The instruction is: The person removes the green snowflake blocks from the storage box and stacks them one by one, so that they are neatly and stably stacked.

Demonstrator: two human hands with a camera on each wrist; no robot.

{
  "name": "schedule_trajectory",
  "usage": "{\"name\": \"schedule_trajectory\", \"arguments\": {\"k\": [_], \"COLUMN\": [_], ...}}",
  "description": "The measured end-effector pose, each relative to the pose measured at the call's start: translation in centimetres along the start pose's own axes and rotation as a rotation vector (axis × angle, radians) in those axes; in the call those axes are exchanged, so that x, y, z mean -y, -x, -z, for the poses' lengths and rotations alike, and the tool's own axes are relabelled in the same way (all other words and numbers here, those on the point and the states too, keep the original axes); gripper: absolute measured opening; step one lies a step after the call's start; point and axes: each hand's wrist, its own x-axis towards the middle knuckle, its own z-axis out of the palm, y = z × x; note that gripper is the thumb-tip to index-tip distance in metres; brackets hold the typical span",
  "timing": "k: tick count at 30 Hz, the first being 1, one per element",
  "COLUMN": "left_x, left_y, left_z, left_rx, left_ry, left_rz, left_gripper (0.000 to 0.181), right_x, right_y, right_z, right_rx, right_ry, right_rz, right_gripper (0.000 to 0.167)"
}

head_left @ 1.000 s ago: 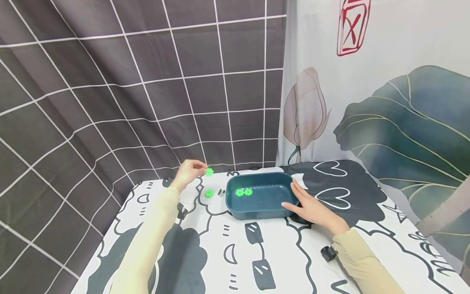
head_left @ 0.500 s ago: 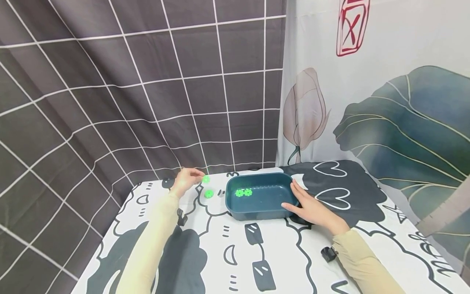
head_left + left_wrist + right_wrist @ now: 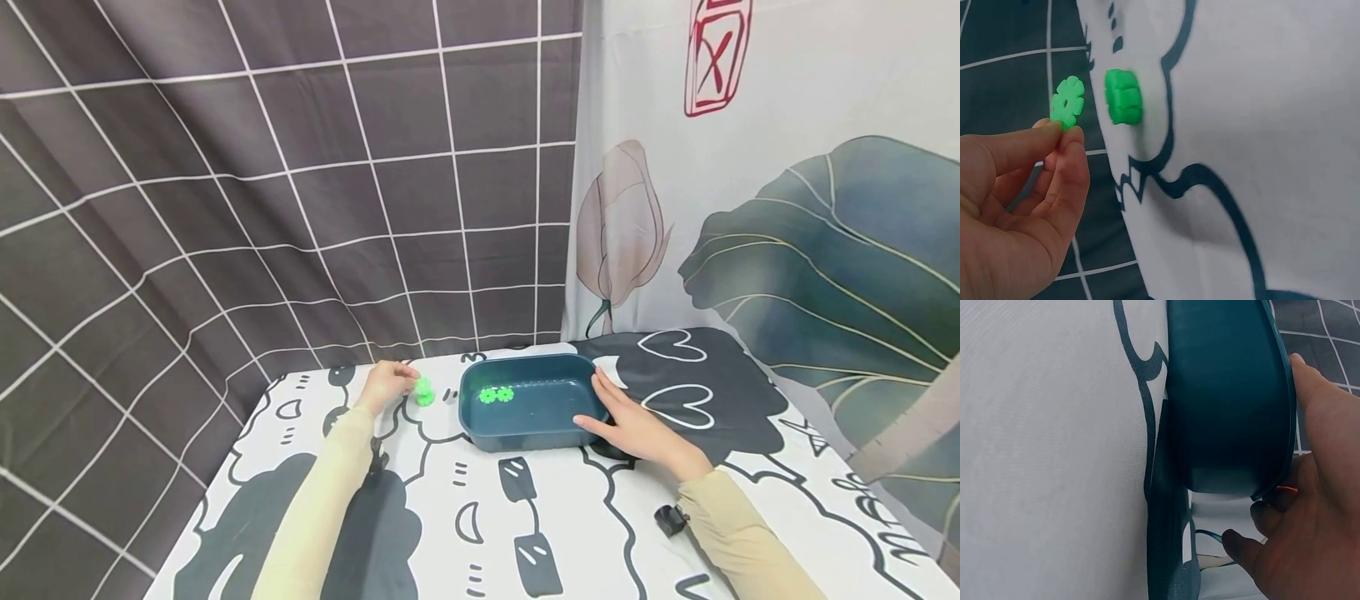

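Between thumb and index finger, my left hand [image 3: 1029, 200] pinches a bright green flower-shaped disc [image 3: 1067, 101] with a hole in its middle. Beside it on the cloth, a small gap away in the left wrist view, sits a thick green piece with notched sides [image 3: 1124, 97] that looks like a stack of such discs. Two more green discs [image 3: 497, 395] lie in the left part of a dark teal plastic box [image 3: 536, 439]. My right hand [image 3: 637, 425] holds the box's right end, thumb over the rim and fingers at the outer wall; some fingertips are hidden.
A white cloth with black cartoon drawings [image 3: 442, 550] covers the table. A dark grid curtain [image 3: 390, 192] hangs close behind its back edge, and a pale flower-print curtain [image 3: 660, 250] at the right. A small black device [image 3: 671, 520] sits at the right wrist.
My left hand has come down and nearer with its pinched disc, from the table's back edge to just above the green piece on the cloth. The right hand and box stay in place.
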Motion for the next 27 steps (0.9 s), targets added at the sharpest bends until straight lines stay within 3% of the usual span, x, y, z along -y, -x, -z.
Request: {"name": "schedule_trajectory", "arguments": {"k": [13, 27], "left_x": [0.73, 0.91], "left_y": [0.49, 0.31], "left_z": [-0.81, -0.95], "left_rx": [0.022, 0.007], "left_ry": [-0.027, -0.005], "left_rz": [0.042, 0.072], "left_gripper": [0.018, 0.016], "right_x": [0.18, 0.04], "right_y": [0.09, 0.0], "right_z": [-0.01, -0.07], "right_rx": [0.004, -0.001], "right_ry": [-0.011, -0.01], "right_rz": [-0.007, -0.005], "right_gripper": [0.096, 0.096]}}
